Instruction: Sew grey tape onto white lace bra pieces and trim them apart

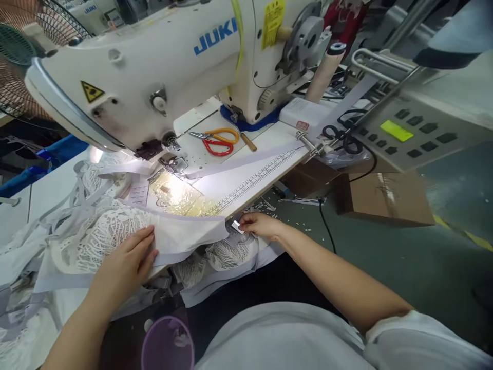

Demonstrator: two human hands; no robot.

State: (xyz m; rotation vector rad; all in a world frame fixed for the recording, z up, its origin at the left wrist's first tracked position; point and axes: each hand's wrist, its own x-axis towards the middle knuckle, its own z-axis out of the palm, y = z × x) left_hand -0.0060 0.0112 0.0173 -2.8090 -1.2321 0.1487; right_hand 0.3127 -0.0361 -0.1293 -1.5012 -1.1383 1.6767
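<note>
My left hand [127, 259] lies on a pale bra piece [185, 234] with white lace cups, its fingers stretched out over the fabric. My right hand [260, 226] is closed at the table's front edge, pinching a small white label [237, 226] between thumb and fingertips. Below that hand, more lace cups [231, 254] hang off the edge. The bra's upper edge lies in front of the lit needle area of a white JUKI sewing machine [173, 67]. A pale elastic band [250, 160] runs from the presser foot [177, 165] to a metal guide on the right.
Scissors [219, 141] with orange and red handles lie on the machine bed beside a wooden-handled tool [248, 142]. Lace garments [26, 288] are heaped at left. A purple bin [168, 344] stands below, a cardboard box [385, 198] on the floor at right.
</note>
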